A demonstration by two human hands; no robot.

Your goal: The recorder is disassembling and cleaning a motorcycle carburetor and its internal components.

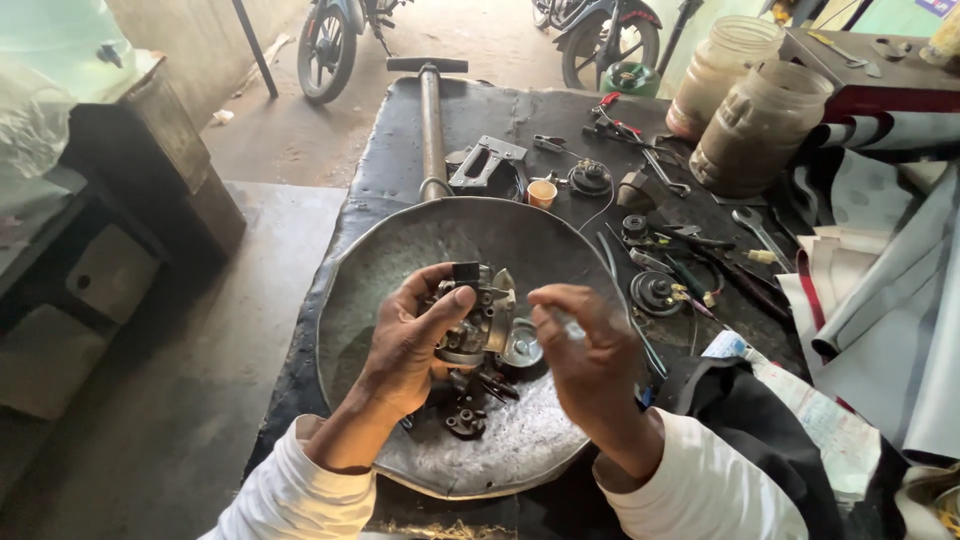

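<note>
R hand [590,350] blurred, fingers curled round sth small, can't tell what or how tight. L hand [415,340] closed on a carburetor [478,322], thumb on top, held over the metal pan [400,250] w/ loose parts [468,405] beneath

Two plastic jars [745,105] at the bench's far right, small orange cup [542,193], spanner [760,233], red-handled pliers [615,122], hand pump [431,120], two motorcycles [330,40] beyond, folded cloth [880,290].
</note>
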